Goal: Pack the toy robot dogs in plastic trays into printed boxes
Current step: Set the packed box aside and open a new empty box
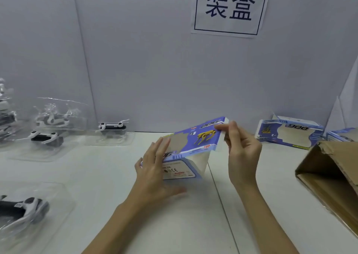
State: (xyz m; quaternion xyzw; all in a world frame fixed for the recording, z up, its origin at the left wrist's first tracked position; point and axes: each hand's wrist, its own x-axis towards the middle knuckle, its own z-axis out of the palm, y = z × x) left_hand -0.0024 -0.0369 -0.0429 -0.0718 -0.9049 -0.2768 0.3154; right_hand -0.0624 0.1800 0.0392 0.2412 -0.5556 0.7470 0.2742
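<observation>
I see a white tabletop [108, 176] running across my view, with a thin seam line crossing it toward the near edge on the right. Behind it stands a pale grey partition wall [135, 60] with a vertical crease on its left part. High on that wall, right of centre, hangs a white paper sign [230, 8] with a dark rectangular border and two large dark Chinese characters. At the right edge I see an open brown cardboard carton [329, 178] lying tipped on its side, its torn flap raised and its open mouth facing left.
</observation>
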